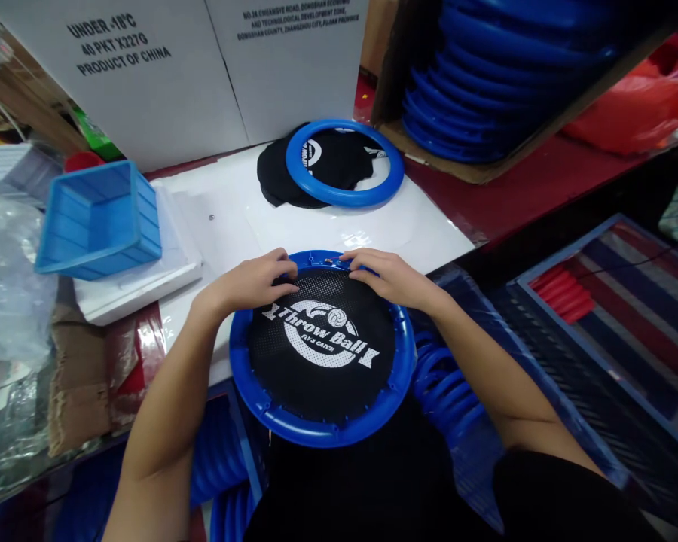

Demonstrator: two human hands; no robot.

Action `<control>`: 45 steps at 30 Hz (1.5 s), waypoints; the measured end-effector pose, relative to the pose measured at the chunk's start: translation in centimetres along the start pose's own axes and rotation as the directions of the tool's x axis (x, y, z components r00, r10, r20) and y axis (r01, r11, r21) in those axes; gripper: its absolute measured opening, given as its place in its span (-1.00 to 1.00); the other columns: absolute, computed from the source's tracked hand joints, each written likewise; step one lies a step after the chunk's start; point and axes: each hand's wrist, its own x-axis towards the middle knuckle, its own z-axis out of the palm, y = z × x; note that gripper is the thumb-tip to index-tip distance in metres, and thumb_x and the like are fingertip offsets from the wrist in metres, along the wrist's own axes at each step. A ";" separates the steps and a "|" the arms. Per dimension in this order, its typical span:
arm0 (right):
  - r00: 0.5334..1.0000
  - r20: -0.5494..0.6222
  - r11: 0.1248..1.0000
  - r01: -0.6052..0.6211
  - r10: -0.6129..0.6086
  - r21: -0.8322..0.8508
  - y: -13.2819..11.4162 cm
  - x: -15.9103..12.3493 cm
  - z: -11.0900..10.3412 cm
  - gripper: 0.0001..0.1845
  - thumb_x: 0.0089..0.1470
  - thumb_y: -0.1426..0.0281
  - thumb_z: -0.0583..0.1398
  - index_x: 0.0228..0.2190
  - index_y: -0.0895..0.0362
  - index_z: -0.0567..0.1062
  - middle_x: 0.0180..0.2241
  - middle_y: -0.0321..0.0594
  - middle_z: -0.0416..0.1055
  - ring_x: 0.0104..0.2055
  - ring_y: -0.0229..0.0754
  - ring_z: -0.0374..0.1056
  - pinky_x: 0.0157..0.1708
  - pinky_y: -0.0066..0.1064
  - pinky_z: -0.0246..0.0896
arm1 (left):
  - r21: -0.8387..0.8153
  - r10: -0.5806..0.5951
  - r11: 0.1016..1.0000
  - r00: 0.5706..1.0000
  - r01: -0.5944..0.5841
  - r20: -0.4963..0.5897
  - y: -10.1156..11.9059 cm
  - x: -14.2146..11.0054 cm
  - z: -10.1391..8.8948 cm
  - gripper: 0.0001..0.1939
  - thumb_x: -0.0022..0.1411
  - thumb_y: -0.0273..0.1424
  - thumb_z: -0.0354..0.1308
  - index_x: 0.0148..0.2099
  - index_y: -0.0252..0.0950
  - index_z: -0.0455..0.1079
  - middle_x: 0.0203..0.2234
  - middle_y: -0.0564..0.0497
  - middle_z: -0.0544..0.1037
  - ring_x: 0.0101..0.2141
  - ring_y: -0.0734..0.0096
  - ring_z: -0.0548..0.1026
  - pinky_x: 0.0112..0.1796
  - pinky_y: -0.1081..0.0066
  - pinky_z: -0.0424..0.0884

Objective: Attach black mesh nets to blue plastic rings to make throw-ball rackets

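Note:
A blue plastic ring frame (322, 434) with a black mesh disc (282, 361) inside rests against my body and the near edge of the white work surface. White "Throw Ball" lettering is printed on the mesh. At the far left of the rim, my left hand (257, 280) has its fingers curled and closed on the mesh's edge. My right hand (389, 277) grips the mesh edge at the far right, fingertips bent over the rim. Small pegs show along the ring's inner side. Between my hands a stretch of rim lies bare.
Beyond lies another blue ring (392, 162) on loose black mesh discs (271, 173). A blue bin (99, 218) stands left on a white foam lid (147, 293). White cartons (163, 98) back the table. Stacked blue rings (474, 98) fill a box at right; more rings sit in crates below.

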 end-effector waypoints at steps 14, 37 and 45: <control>0.996 -0.080 1.000 0.024 -0.023 0.009 1.2 1.5 0.2 -0.82 0.41 0.29 0.13 -0.28 0.03 0.43 -0.12 -0.10 0.54 -0.05 0.00 0.45 0.06 -0.04 0.37 | -0.372 -0.116 0.927 0.981 0.052 -0.153 -2.6 0.7 -0.4 -0.75 0.29 -0.19 0.18 -0.24 -0.25 0.54 -0.36 0.00 0.62 -0.37 0.36 0.52 -0.25 0.33 0.45; 0.999 0.045 0.997 -0.011 0.008 0.072 3.9 3.0 -1.1 -0.79 0.36 0.23 0.22 -0.28 0.07 0.56 -0.11 -0.13 0.42 -0.07 -0.05 0.37 0.08 -0.13 0.32 | -0.258 -0.130 0.964 0.961 0.064 -0.245 -2.3 1.1 0.0 -0.83 0.29 -0.35 0.19 -0.23 -0.25 0.62 -0.33 -0.03 0.69 -0.28 0.31 0.59 -0.11 0.27 0.50; 0.998 0.048 0.999 0.035 -0.035 -0.008 3.4 3.3 -1.2 -0.79 0.36 0.24 0.20 -0.29 0.04 0.56 -0.13 -0.13 0.41 -0.10 -0.03 0.37 0.03 -0.10 0.34 | -0.385 -0.154 0.921 0.963 0.059 -0.220 -2.8 0.9 0.1 -0.78 0.27 -0.28 0.24 -0.11 -0.26 0.58 -0.24 -0.09 0.69 -0.24 0.30 0.61 -0.21 0.31 0.54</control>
